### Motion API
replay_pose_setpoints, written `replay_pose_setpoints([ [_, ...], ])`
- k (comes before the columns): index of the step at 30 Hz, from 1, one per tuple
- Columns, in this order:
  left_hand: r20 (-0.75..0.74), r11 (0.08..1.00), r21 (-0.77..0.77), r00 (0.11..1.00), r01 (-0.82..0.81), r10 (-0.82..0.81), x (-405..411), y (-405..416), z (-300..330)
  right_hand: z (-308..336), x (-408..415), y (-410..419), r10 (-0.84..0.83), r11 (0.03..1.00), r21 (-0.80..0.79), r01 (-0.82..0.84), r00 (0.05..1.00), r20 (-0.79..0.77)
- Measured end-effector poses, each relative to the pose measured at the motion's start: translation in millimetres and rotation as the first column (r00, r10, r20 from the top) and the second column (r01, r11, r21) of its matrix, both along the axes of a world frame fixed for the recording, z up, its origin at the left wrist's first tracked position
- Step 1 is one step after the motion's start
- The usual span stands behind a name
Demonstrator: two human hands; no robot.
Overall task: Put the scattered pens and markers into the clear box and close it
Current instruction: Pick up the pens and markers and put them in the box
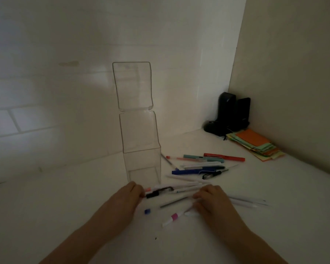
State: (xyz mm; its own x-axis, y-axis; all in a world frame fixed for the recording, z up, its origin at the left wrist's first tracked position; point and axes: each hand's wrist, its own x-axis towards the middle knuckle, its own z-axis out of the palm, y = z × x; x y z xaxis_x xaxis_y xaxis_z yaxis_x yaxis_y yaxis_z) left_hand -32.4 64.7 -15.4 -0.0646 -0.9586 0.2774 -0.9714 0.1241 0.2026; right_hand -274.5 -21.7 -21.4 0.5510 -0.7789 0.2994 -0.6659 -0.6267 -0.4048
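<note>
A tall clear box (141, 149) stands on the white table with its hinged lid (133, 86) flipped up against the wall; it looks empty. Just in front of it, both hands hold a bundle of pens (171, 189) lying level. My left hand (131, 195) grips the bundle's left end and my right hand (211, 199) its right part. Below the bundle lie a dark thin pen (172, 203), a pink-banded marker (172, 218) and a blue cap (147, 211). More pens lie to the right of the box: a red pen (224, 157), a teal pen (202, 158), a blue pen (189, 171).
A stack of orange and green paper notes (255, 144) lies at the back right. Two black objects (231, 115) stand in the corner. White walls close the back and right side. White pens (250, 201) stick out to the right of my right hand.
</note>
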Motion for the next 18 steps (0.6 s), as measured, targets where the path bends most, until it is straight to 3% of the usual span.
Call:
replay_pose_setpoints([
  [3,-0.012,0.999,-0.037,0.999,0.037,-0.038,-37,-13,12,0,-1,1,0.026,0.999,0.031,-0.028,0.998,0.048],
  [5,0.078,0.998,-0.060,0.996,0.037,-0.032,-62,-25,13,3,-6,-3,-0.017,0.999,0.044,0.014,0.996,0.085],
  [8,0.087,0.973,0.220,0.995,-0.063,0.045,-77,-40,9,15,-18,-12,-0.097,0.992,0.092,0.090,0.993,0.073],
  [11,0.088,0.943,0.329,0.996,-0.049,0.021,-74,-48,11,29,-29,-12,-0.026,0.968,0.245,0.054,0.993,-0.117],
  [14,0.007,0.931,0.366,1.000,-0.019,0.018,-63,-44,17,30,-26,-8,0.070,0.965,0.258,0.039,0.915,-0.398],
  [18,-0.247,0.968,0.252,0.967,-0.005,0.070,-44,-31,28,24,-27,-4,0.092,0.978,0.206,-0.024,0.940,-0.328],
])
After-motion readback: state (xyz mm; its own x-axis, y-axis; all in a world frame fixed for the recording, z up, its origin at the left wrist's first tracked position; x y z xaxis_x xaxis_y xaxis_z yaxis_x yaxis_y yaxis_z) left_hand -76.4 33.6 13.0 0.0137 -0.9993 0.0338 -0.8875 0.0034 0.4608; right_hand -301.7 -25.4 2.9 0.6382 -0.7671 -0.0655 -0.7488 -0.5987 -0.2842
